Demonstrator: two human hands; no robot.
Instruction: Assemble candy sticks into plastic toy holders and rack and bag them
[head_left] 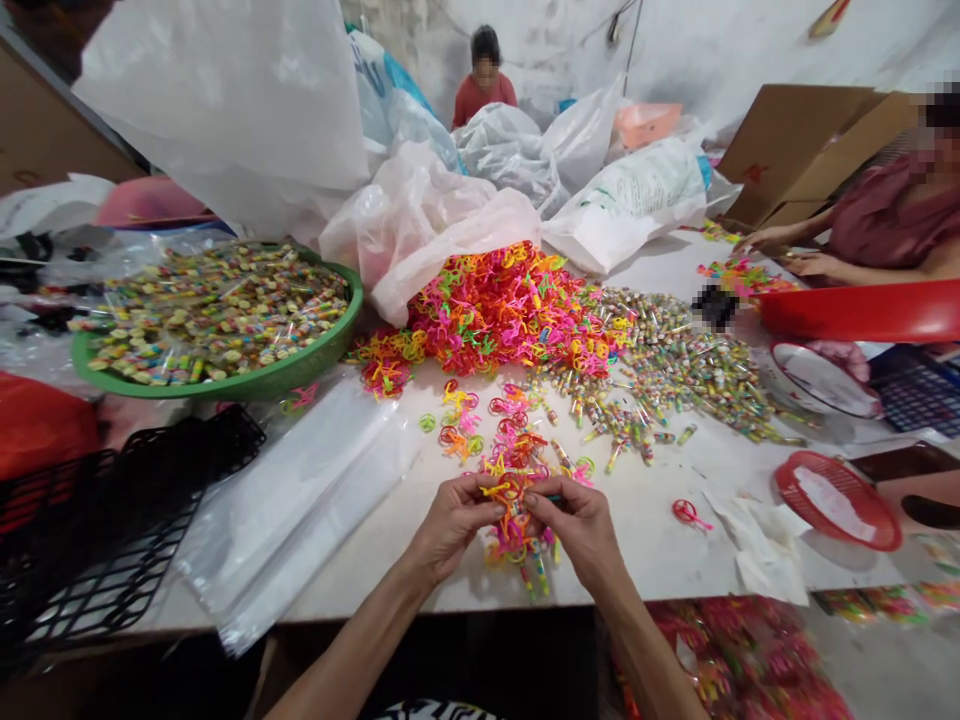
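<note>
My left hand (454,525) and my right hand (577,530) meet above the white table top (645,530), their fingers pinching a tangle of neon plastic loops (514,530). Small candy tubes (536,570) dangle from this tangle below my fingers. Just beyond my hands lies a loose scatter of pink, orange and yellow loops (510,440). Farther back rises a large heap of the same loops (502,310), with many loose candy tubes (675,375) spread to its right. A green basin (225,387) of wrapped sweets stands to the far left.
Flat clear plastic sheets (292,510) and a black mesh crate (112,520) lie left of my hands. White sacks (630,205) fill the back. A co-worker's hands (772,250) rest at the right table edge, near a red basin (862,310) and a red basket (836,500).
</note>
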